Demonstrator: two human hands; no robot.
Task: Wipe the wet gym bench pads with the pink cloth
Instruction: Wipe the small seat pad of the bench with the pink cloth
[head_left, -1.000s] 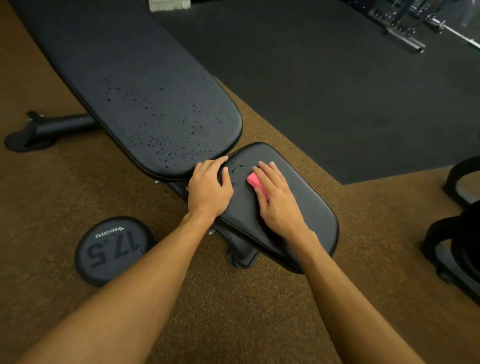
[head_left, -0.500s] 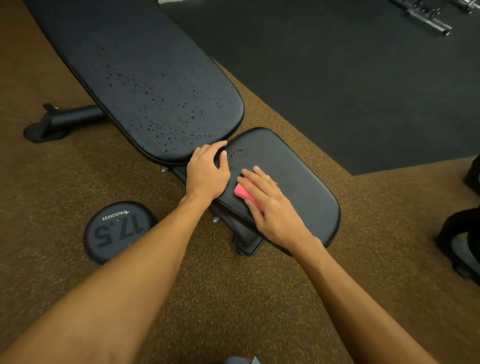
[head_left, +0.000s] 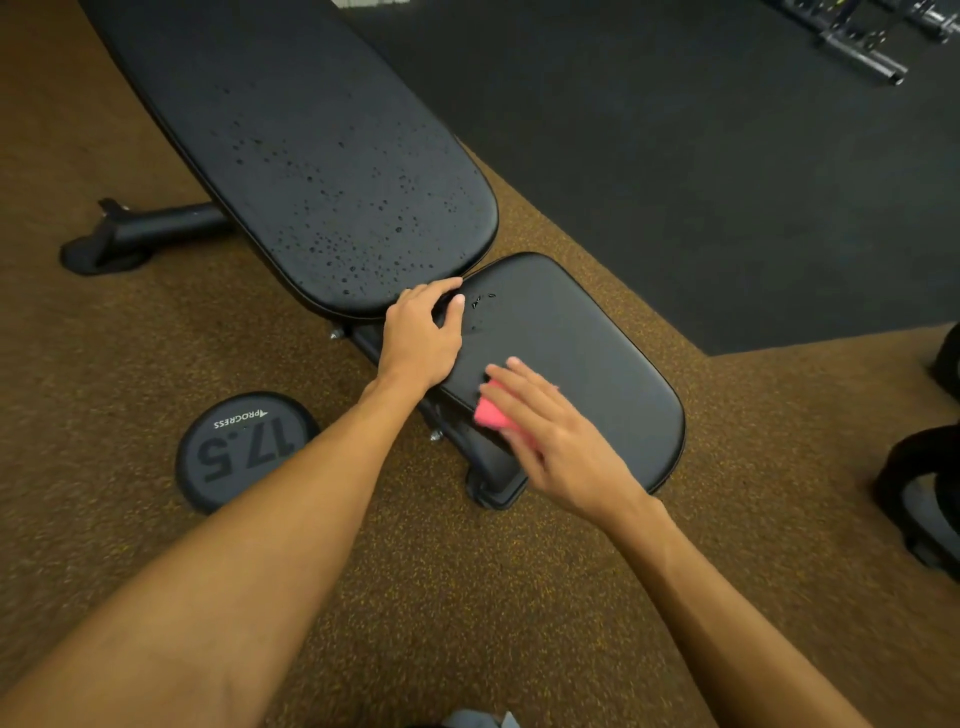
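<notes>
The black seat pad (head_left: 587, 332) lies in the middle of the view, with a few drops left near its far corner. Beyond it stretches the long black back pad (head_left: 322, 171), speckled with many water drops. My right hand (head_left: 556, 441) lies flat with straight fingers on the folded pink cloth (head_left: 491, 413), pressing it on the seat pad's near-left edge. My left hand (head_left: 423, 332) grips the seat pad's far-left corner, its fingers curled into the gap between the two pads.
A round 17.5 weight plate (head_left: 244, 449) lies on the brown floor left of the bench. The bench's rear foot (head_left: 135, 234) sticks out at left. Black matting (head_left: 727, 156) covers the right; a barbell (head_left: 862, 57) and dark equipment (head_left: 924, 478) stand at the edges.
My right hand has slid the pink cloth back across the seat pad, from near its far end to its near-left edge. My left hand has stayed at the same corner.
</notes>
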